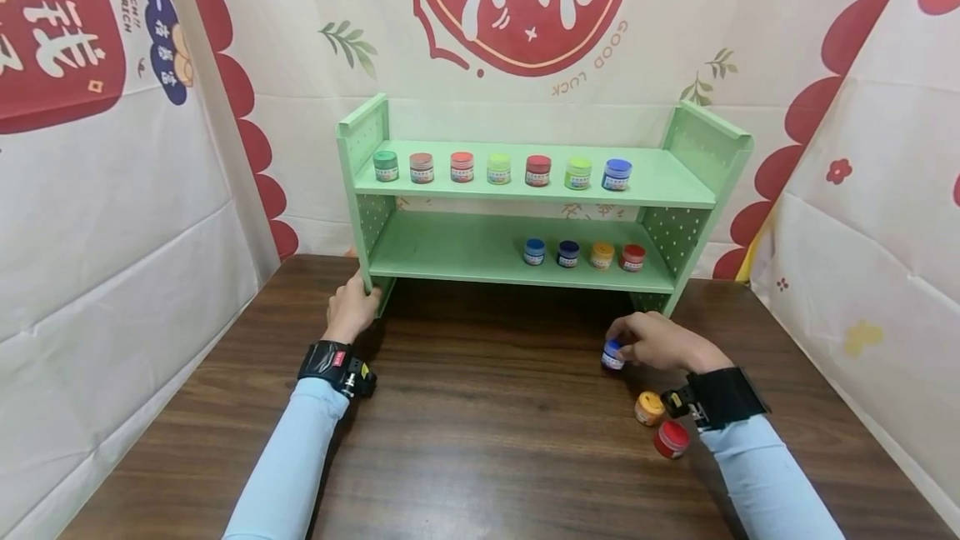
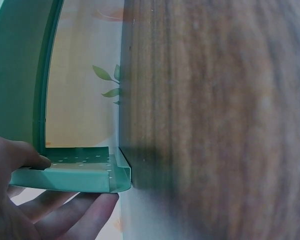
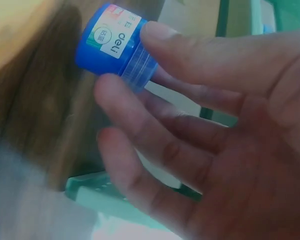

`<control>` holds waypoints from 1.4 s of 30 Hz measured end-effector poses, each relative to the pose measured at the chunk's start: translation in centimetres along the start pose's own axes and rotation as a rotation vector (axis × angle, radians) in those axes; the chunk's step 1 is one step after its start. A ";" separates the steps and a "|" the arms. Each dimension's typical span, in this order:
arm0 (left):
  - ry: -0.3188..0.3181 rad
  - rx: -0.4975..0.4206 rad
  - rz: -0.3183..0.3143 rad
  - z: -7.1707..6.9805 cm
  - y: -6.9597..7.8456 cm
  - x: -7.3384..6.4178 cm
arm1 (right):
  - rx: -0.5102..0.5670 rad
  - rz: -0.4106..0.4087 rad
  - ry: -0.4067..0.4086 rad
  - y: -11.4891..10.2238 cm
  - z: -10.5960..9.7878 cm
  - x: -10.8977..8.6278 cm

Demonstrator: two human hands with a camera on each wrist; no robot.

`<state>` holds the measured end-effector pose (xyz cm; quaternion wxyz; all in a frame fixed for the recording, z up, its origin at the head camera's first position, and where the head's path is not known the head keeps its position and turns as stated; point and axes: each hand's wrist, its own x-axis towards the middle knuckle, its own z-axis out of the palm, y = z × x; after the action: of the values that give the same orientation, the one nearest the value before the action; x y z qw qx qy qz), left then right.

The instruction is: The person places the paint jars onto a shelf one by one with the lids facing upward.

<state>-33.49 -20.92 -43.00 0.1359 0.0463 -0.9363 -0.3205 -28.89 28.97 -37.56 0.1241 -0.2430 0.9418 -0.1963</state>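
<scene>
My left hand grips the lower front edge of the left side panel of a green two-tier shelf. In the left wrist view the thumb lies on one face of that panel edge and the fingers on the other. With thumb and fingers my right hand pinches a small blue paint jar in front of the shelf's right end. Up close, this blue jar shows a "deli" label and a clear lid section. Whether its base touches the table is hard to tell.
A yellow paint jar and a red paint jar stand near the right wrist on the brown wooden table. Several jars line the upper tier; several more sit on the right half of the lower tier. Printed cloth hangs around.
</scene>
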 end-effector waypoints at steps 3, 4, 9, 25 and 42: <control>0.005 -0.003 -0.010 -0.1 -0.2 0.0 | -0.010 -0.040 0.020 -1.0 -0.6 0.0; 0.008 -0.002 -0.012 -0.1 -0.2 -0.1 | -0.011 -0.059 0.029 -1.4 -0.9 0.0; 0.006 0.004 0.008 -0.1 -0.2 0.0 | 0.014 -0.129 0.090 -3.9 -2.4 -0.5; 0.005 -0.001 0.003 0.0 0.0 -0.2 | -0.172 -0.241 0.285 -11.5 -6.0 6.5; 0.004 -0.004 -0.017 0.0 0.1 -0.1 | -0.216 -0.137 0.219 -13.6 -6.8 12.4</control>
<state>-33.34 -20.83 -42.94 0.1354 0.0545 -0.9349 -0.3235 -36.16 13.88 -27.34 -0.0200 -0.2959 0.9465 -0.1273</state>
